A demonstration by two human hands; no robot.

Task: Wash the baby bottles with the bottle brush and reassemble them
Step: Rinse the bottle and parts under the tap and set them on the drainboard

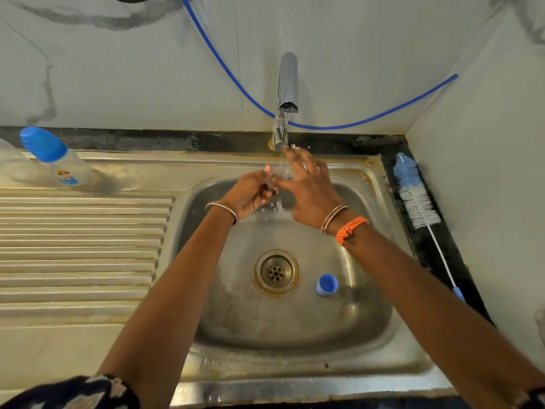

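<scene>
Under the running tap [287, 84], my left hand [250, 191] holds a small clear bottle part [281, 172], which looks like a teat, in curled fingers. My right hand [306, 187] has its fingers spread and mostly straight, with the thumb and forefinger touching that part in the water stream. A blue bottle cap [326, 284] lies on its side in the sink basin [368, 314], right of the drain. An assembled baby bottle [59, 160] with a blue cap stands on the drainboard at the far left. The blue and white bottle brush [415, 196] lies on the dark counter strip right of the sink.
A second clear bottle body [11, 166] sits at the left edge, behind the capped bottle. The ribbed drainboard [82, 246] fills the left side. A blue hose [368, 118] hangs along the marble wall behind the tap. The wall corner closes in on the right.
</scene>
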